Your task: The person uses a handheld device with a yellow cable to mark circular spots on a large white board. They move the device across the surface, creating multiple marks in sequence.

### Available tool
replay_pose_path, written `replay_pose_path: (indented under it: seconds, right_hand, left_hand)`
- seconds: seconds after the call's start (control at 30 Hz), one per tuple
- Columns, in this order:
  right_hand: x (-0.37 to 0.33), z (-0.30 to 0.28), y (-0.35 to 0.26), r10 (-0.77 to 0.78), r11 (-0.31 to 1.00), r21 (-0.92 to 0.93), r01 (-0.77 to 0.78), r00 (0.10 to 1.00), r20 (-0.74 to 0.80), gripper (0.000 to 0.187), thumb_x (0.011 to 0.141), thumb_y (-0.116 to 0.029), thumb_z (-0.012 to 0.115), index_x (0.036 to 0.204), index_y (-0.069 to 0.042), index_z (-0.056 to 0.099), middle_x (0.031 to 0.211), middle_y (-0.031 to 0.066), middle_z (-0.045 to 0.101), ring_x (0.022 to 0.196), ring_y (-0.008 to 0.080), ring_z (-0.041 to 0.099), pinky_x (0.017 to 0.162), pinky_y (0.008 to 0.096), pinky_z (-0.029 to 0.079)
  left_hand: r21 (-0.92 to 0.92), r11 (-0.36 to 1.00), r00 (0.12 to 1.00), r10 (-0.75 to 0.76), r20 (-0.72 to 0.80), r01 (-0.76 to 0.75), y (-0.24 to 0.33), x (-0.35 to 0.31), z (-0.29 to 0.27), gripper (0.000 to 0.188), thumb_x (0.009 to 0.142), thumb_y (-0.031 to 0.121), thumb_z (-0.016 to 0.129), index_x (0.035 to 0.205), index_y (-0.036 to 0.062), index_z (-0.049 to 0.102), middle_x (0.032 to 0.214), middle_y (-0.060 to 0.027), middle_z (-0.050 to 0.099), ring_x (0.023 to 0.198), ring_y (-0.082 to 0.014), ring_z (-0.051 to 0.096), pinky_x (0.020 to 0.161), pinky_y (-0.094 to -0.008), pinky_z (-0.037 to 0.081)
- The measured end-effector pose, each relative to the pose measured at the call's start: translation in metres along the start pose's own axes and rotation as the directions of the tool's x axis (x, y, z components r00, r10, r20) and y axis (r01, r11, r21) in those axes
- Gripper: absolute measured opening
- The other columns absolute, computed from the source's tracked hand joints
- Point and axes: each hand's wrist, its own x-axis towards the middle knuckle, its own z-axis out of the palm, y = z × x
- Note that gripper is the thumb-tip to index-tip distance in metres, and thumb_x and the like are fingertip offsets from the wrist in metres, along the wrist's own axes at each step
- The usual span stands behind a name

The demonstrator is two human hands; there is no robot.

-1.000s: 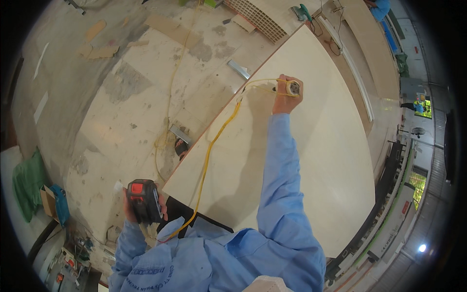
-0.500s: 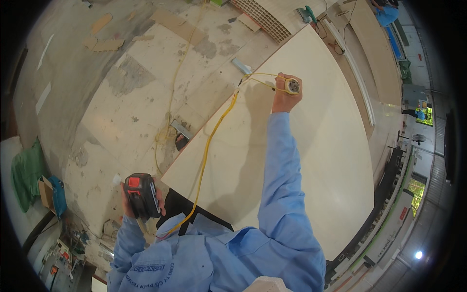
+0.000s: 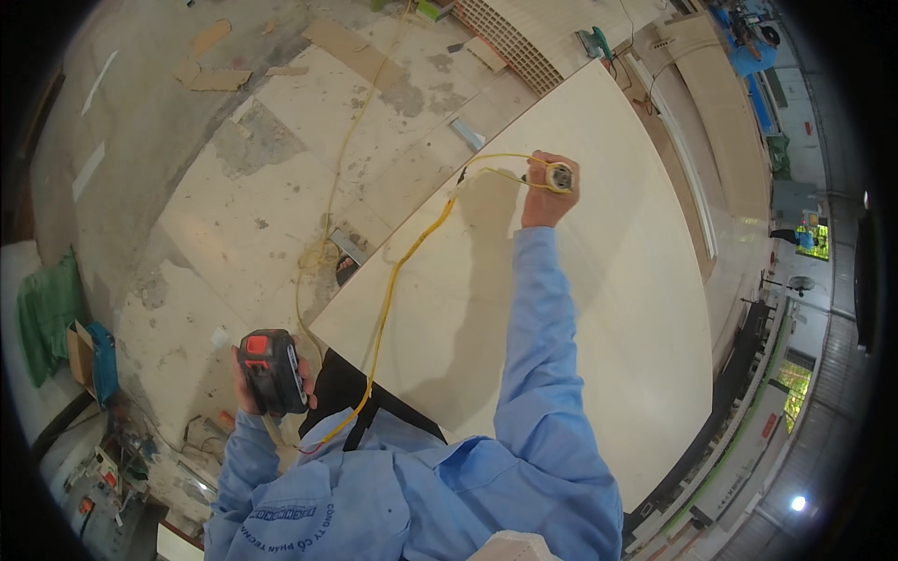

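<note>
My left hand (image 3: 244,385) is closed around a black cordless power tool (image 3: 273,376) with a red-marked battery, held low beside my body; its working end is hidden. My right hand (image 3: 545,204), arm stretched forward, grips an upright round-ended tool (image 3: 559,177) with a pale yellowish rim, over the large cream panel (image 3: 599,299). What part of this tool touches the panel cannot be made out. Thin yellow lines run from near it to a thicker yellow cord (image 3: 397,271), which curves back across the panel to my blue jacket.
Metal bars (image 3: 465,134) jut out from under the panel's left edge. A green sander (image 3: 592,42) lies beyond the far corner. Cardboard pieces (image 3: 221,80) and a loose yellow hose (image 3: 345,140) lie on the floor. Another person (image 3: 751,54) is at the far right.
The view has shifted slightly, so the panel and floor sit a little lower. Both hands keep their grips, with the right one still over the same part of the panel.
</note>
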Motion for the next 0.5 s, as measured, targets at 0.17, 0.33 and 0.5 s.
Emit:
replay_pose_path:
  seconds: [0.17, 0.33, 0.5]
  right_hand:
    - [-0.003, 0.012, 0.019, 0.148, 0.983, 0.111, -0.145, 0.989, -0.027, 0.018, 0.082, -0.001, 0.078, 0.087, -0.004, 0.060, 0.085, 0.0038, 0.065, 0.076, 0.0121, 0.061, 0.070, 0.0266, 0.053]
    - [-0.005, 0.008, 0.002, 0.044, 0.998, 0.040, -0.043, 0.998, -0.039, 0.019, 0.083, -0.001, 0.077, 0.088, -0.004, 0.060, 0.085, 0.0043, 0.065, 0.074, 0.0110, 0.060, 0.066, 0.0261, 0.053]
    - [-0.020, 0.002, -0.009, 0.040, 0.994, 0.098, -0.041, 0.999, 0.007, 0.020, 0.082, 0.000, 0.078, 0.088, -0.005, 0.060, 0.084, 0.0042, 0.065, 0.073, 0.0105, 0.060, 0.066, 0.0262, 0.053]
  left_hand:
    - [-0.058, 0.998, 0.998, -0.021, 0.062, 0.024, -0.008, -0.006, -0.004, 0.099, 0.088, 0.083, 0.029, 0.145, 0.0032, 0.038, 0.107, -0.0251, 0.062, 0.085, -0.0391, 0.067, 0.066, -0.0575, 0.058]
    - [-0.047, 0.999, 0.998, 0.000, 0.066, 0.003, -0.009, -0.011, -0.011, 0.099, 0.087, 0.084, 0.030, 0.145, 0.0035, 0.039, 0.107, -0.0244, 0.062, 0.084, -0.0386, 0.067, 0.066, -0.0573, 0.058]
    - [-0.051, 0.999, 0.995, 0.024, 0.094, -0.019, -0.014, -0.015, -0.008, 0.098, 0.088, 0.084, 0.030, 0.144, 0.0033, 0.040, 0.107, -0.0245, 0.062, 0.084, -0.0383, 0.067, 0.065, -0.0569, 0.058]
